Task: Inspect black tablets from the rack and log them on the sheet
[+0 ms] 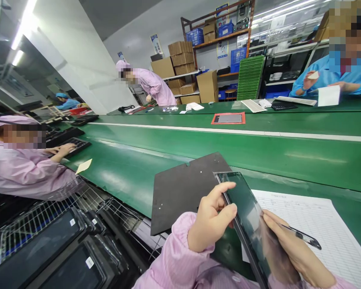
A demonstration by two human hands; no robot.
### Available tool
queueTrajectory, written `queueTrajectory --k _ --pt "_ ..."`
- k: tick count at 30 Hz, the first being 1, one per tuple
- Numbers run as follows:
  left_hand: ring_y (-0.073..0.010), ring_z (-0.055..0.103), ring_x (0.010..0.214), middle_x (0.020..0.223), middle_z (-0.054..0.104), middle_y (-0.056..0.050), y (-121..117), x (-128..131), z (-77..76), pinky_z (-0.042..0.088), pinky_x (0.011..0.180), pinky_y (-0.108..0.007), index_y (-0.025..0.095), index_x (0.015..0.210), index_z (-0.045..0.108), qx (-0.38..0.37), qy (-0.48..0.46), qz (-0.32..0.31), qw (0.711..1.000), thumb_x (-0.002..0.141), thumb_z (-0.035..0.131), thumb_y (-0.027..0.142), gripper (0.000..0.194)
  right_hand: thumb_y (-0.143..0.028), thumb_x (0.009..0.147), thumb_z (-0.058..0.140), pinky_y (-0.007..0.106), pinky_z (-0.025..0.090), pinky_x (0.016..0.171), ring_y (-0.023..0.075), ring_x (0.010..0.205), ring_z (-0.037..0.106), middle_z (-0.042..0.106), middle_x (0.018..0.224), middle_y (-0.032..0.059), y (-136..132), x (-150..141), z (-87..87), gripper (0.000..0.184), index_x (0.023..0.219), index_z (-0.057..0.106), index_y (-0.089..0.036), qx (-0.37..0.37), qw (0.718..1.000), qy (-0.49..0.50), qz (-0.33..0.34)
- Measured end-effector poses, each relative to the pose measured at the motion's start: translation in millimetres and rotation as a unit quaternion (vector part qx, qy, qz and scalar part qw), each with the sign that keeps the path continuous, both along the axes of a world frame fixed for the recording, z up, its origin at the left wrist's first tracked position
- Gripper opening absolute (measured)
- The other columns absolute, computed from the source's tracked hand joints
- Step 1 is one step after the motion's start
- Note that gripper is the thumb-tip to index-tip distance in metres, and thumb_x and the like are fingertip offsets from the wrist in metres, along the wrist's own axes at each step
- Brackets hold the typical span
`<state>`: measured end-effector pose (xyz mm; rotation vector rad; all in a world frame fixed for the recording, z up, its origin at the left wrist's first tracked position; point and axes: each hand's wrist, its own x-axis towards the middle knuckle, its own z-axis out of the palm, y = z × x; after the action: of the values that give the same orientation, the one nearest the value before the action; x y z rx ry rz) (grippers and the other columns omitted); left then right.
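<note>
Dark panel (249, 218): my left hand (209, 220) pinches its ten-o'clock edge; my right hand (295, 249) apparently clasps its four-o'clock edge.

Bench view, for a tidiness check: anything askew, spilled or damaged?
The black mat looks askew, its near-left corner jutting past the bench edge; white specks dot it. I see no spill or clear damage.

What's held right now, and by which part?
The tablet: left hand at its left edge, right hand at its right edge. Pen: can't tell.
</note>
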<state>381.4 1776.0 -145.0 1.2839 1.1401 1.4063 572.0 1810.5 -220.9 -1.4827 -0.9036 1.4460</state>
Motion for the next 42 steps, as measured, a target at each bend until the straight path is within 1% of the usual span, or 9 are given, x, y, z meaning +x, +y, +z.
queueTrajectory --k 5,14,17,20,23,25,28,35,42 --pt "-0.0053 0.043 0.039 0.045 0.044 0.006 4 -1 2.4 0.033 0.041 -0.015 0.016 0.077 0.061 0.047 0.043 0.035 0.997 0.078 0.049 0.025 0.015 -0.051 0.045 0.077 0.043 0.025 0.109 0.0314 0.117 0.046 0.065 0.107 0.0043 1 -1 1.2 0.048 0.082 0.070 -0.022 0.021 1.000 0.001 0.002" --pt "-0.0061 0.045 0.042 0.046 0.048 0.005 -1 4 -5.6 0.037 0.044 -0.016 0.017 0.097 0.066 0.081 -0.019 0.043 0.996 0.086 0.048 0.040 0.031 -0.054 0.046 0.076 0.046 0.023 0.109 0.0333 0.117 0.046 0.065 0.107 0.0065 3 -4 -0.1 0.049 0.081 0.071 -0.020 0.006 0.999 0.011 0.053" --pt "-0.0063 0.043 0.041 0.048 0.048 0.007 0 3 -13.0 0.039 0.044 -0.017 0.019 0.123 0.051 0.075 -0.065 0.049 0.994 0.082 0.054 0.046 0.050 -0.052 0.047 0.075 0.046 0.025 0.108 0.0335 0.118 0.045 0.064 0.108 0.0074 5 2 1.3 0.048 0.082 0.071 -0.020 0.023 0.998 -0.008 0.055" --pt "-0.0107 0.056 0.068 0.084 0.060 0.001 8 3 -20.0 0.048 0.065 -0.022 0.026 0.138 0.027 0.137 -0.104 0.118 0.978 0.065 0.069 0.056 0.089 -0.052 0.048 0.076 0.045 0.025 0.108 0.0324 0.118 0.045 0.064 0.109 0.0075 5 4 3.5 0.048 0.084 0.071 -0.021 0.031 0.997 -0.016 0.067" --pt "-0.0223 0.052 0.106 0.118 0.053 -0.008 19 3 -18.6 0.040 0.094 -0.036 0.024 0.124 0.046 0.221 -0.121 0.146 0.957 0.056 0.062 0.073 0.085 -0.054 0.049 0.074 0.044 0.026 0.107 0.0315 0.116 0.046 0.062 0.112 0.0079 1 -6 1.9 0.051 0.087 0.070 -0.020 0.011 0.994 -0.002 0.113" --pt "-0.0220 0.056 0.096 0.094 0.062 -0.007 27 1 -11.1 0.036 0.097 -0.040 0.019 0.090 0.060 0.263 -0.166 0.146 0.939 0.068 0.051 0.073 0.058 -0.057 0.048 0.072 0.043 0.028 0.106 0.0314 0.117 0.046 0.062 0.112 0.0080 0 -17 -1.2 0.053 0.087 0.069 -0.020 0.008 0.993 -0.013 0.116" --pt "-0.0117 0.046 0.053 0.049 0.042 0.003 39 -3 3.5 0.042 0.071 -0.030 0.018 0.052 0.044 0.285 -0.245 0.173 0.910 0.075 0.052 0.054 0.044 -0.059 0.054 0.068 0.044 0.039 0.098 0.0312 0.108 0.052 0.065 0.105 0.0077 4 -31 -0.6 0.053 0.091 0.067 -0.022 0.068 0.982 -0.054 0.169" --pt "-0.0094 0.034 0.045 0.043 0.038 0.002 58 -7 0.5 0.026 0.049 -0.026 0.019 0.044 0.039 0.166 -0.195 0.183 0.949 0.063 0.049 0.033 0.025 -0.055 0.072 0.060 0.028 0.044 0.049 0.0167 0.048 0.051 0.054 0.051 -0.0002 16 -39 47.3 0.035 0.063 0.053 -0.022 0.288 0.926 -0.117 0.212" --pt "-0.0092 0.034 0.045 0.043 0.038 0.003 61 7 -23.7 0.028 0.049 -0.026 0.020 0.044 0.038 0.112 -0.199 0.151 0.962 0.062 0.047 0.035 0.025 -0.052 0.069 0.065 0.024 0.040 0.043 0.0116 0.037 0.044 0.048 0.044 -0.0054 -1 -70 73.7 0.037 0.068 0.044 -0.021 0.193 0.924 0.029 0.329"
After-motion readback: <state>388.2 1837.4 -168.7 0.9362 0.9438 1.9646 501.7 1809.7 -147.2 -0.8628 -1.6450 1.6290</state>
